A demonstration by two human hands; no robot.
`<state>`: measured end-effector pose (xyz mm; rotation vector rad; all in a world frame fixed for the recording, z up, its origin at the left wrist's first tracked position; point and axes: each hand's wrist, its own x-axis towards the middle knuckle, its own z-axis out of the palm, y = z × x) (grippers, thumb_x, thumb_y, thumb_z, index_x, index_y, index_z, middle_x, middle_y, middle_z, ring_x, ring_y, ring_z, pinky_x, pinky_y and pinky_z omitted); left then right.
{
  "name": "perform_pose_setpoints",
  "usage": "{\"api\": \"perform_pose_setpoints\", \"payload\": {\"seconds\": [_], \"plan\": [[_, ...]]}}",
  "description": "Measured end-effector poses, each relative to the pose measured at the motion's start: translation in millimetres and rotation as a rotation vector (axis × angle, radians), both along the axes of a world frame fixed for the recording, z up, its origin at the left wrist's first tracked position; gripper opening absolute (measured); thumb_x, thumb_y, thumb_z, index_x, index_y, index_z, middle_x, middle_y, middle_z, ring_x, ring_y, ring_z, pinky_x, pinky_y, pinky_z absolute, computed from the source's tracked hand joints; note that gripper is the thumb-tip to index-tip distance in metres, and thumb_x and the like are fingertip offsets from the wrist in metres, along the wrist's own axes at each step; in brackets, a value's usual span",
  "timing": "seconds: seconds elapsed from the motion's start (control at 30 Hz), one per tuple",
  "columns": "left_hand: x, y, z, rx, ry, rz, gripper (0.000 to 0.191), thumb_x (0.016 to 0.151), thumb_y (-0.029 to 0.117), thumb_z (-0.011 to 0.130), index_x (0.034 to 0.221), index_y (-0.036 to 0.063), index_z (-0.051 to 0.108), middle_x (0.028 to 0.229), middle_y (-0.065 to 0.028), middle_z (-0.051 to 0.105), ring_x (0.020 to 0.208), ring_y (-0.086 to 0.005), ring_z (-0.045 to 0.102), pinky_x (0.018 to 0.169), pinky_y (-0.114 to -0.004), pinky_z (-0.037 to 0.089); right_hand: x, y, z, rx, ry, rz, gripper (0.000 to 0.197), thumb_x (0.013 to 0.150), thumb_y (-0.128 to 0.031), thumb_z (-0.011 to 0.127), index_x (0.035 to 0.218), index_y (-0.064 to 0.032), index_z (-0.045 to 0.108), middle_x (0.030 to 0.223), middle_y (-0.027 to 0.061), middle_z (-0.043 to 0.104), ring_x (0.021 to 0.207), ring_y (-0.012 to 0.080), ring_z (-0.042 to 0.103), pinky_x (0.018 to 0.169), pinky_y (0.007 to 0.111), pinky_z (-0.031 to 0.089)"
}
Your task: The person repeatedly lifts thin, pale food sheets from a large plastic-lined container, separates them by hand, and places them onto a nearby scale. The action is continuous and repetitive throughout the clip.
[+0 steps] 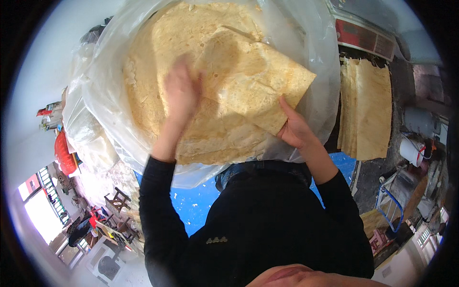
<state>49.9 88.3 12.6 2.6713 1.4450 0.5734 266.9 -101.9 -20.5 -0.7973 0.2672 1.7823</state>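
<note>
A pile of thin, yellowish, flat sheets (143,97) lies in a large translucent plastic bag (107,97) before me. Their material I cannot tell. One folded sheet (258,75) lies aslant on top, with a corner pointing to the right. My right hand (294,129) grips its lower right edge, the thumb on top and the fingers underneath. My left hand (183,84) is blurred over the left part of the sheets. Whether it touches them or holds anything, I cannot tell.
More yellowish sheets (373,111) hang or lie folded at the right, below a red and white box (365,37). A white bucket (410,152) and a blue-edged metal frame (390,208) are farther right. Blue floor covering (193,202) shows beneath me. A small wooden stool (118,201) stands at the left.
</note>
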Motion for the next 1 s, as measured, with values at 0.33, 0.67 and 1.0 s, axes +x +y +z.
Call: {"api": "perform_pose_setpoints", "payload": {"seconds": [0.33, 0.67, 1.0], "plan": [[21, -114, -21, -0.842, -1.339, 0.171, 0.054, 0.102, 0.031, 0.055, 0.146, 0.0021, 0.044, 0.149, -0.0145, 0.048, 0.14, -0.0302, 0.042, 0.118, -0.049, 0.028, -17, -3, 12, 0.03, 0.002, -0.094, 0.053, 0.108, -0.038, 0.045, 0.149, -0.0063, 0.036, 0.147, 0.011, 0.049, 0.132, 0.0244, 0.053, 0.107, 0.042, 0.049], [43, -156, -30, -1.869, -1.704, 0.396, 0.048, 0.106, 0.038, 0.051, 0.144, 0.0095, 0.044, 0.145, -0.0097, 0.052, 0.135, -0.0287, 0.048, 0.112, -0.052, 0.037, 11, -35, 38, -0.039, -0.836, 0.762, 0.052, 0.101, -0.041, 0.059, 0.129, 0.0027, 0.055, 0.11, 0.0129, 0.068, 0.094, 0.0191, 0.07, 0.082, 0.032, 0.06], [13, -144, -17, -1.804, -1.616, 0.593, 0.053, 0.101, 0.036, 0.057, 0.146, 0.0087, 0.045, 0.143, -0.0124, 0.055, 0.134, -0.0302, 0.05, 0.114, -0.051, 0.037, -42, -32, -3, 0.362, -0.765, -0.095, 0.036, 0.097, -0.021, 0.066, 0.126, 0.0, 0.061, 0.112, 0.0089, 0.069, 0.103, 0.016, 0.065, 0.088, 0.031, 0.053]]}}
